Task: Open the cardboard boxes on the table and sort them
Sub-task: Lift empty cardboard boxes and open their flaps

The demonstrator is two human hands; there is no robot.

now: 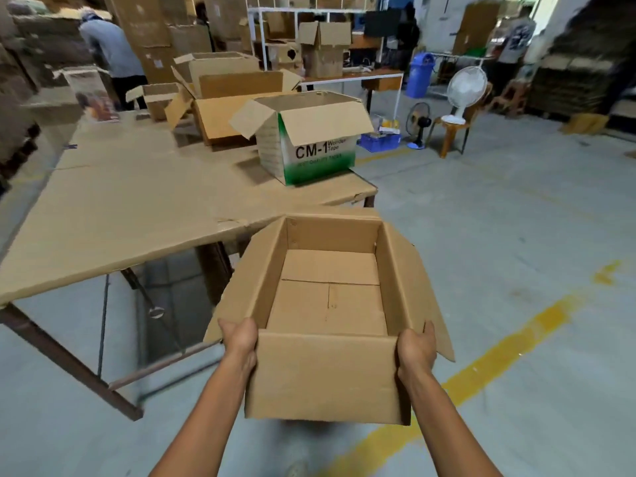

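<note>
Warehouse floor (pixel 516 235); desk (pixel 137 201) beyond my left grip (pixel 241 342). It and right grip (pixel 416 349) clasp opened box (pixel 327 373) by near corners, off the desk. CM-1 box (pixel 309 149) ahead open too; sorting likely unfinished.

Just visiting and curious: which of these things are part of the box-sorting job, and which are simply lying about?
Part of the job:
- plain box, held by left hand and right hand
- printed box
- other open boxes on the table

Lying about:
- white fan
- black fan
- blue bin
- blue crate
- chair
</note>
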